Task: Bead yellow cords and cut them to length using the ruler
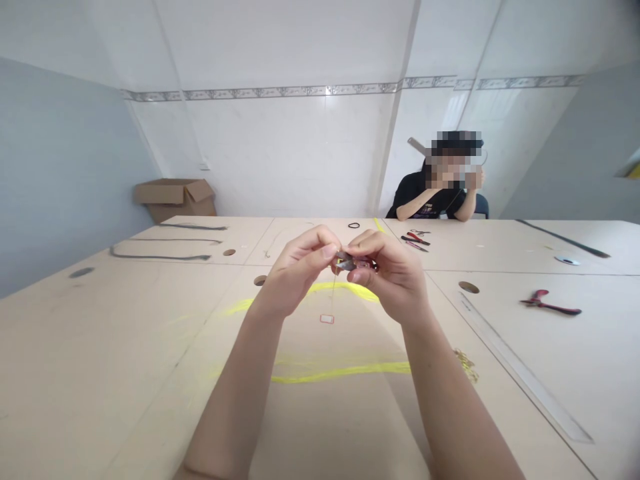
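Observation:
Near the middle of the view, my right hand (395, 270) is closed around a small pair of pliers (345, 265) with metal jaws and reddish handles. Just left of the jaws, my left hand (303, 270) pinches a small piece, mostly hidden by the fingertips. A bit of yellow-gold shows at the jaws. From there a thin thread hangs down to a small white tag (327, 319) with a red border. Strands of bright yellow thread (345, 370) lie across the table below and behind my hands.
Red-handled pliers (550, 304) and a long clear ruler (525, 367) lie to the right, with a gold chain (466, 365) by my right forearm. More tools (415, 239) lie farther back. Grey cords (160, 256) lie left. Across the table sits a person (440, 193); a cardboard box (175, 199) stands behind.

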Tool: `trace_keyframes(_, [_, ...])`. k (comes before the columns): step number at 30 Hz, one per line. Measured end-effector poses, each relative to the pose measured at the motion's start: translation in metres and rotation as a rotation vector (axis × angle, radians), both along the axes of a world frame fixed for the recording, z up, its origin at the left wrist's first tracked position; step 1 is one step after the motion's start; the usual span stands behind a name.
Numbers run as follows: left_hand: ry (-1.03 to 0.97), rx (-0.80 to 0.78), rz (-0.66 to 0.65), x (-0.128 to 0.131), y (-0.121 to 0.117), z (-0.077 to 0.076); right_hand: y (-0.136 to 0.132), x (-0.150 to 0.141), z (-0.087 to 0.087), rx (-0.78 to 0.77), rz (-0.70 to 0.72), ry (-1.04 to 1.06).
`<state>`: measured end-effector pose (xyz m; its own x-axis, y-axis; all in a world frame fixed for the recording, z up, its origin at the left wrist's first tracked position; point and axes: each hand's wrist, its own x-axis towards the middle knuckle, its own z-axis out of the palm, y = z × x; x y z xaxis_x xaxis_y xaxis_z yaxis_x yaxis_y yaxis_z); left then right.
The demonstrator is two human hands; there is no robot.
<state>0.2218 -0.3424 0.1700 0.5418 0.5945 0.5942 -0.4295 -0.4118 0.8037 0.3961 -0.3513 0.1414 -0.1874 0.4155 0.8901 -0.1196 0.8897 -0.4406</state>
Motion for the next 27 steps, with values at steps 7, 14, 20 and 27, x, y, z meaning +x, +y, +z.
trace_keyframes(7, [0.002, 0.007, -0.009, 0.0006, 0.0007, -0.0008, 0.0008, -0.0009, -0.0003, 0.01, 0.014, 0.011])
trace_keyframes(14, [-0.008, 0.007, -0.036, 0.0005, 0.0003, -0.0003, 0.0002, -0.0016, -0.0003, 0.006, -0.003, 0.02])
trace_keyframes(20, [0.006, -0.007, -0.001, 0.0007, 0.0002, 0.0006, -0.0005, -0.0015, 0.0009, 0.009, -0.031, 0.019])
trace_keyframes(27, [0.021, -0.033, 0.032, 0.0004, 0.0001, 0.0002, -0.0007, -0.0008, 0.0008, 0.002, -0.063, 0.007])
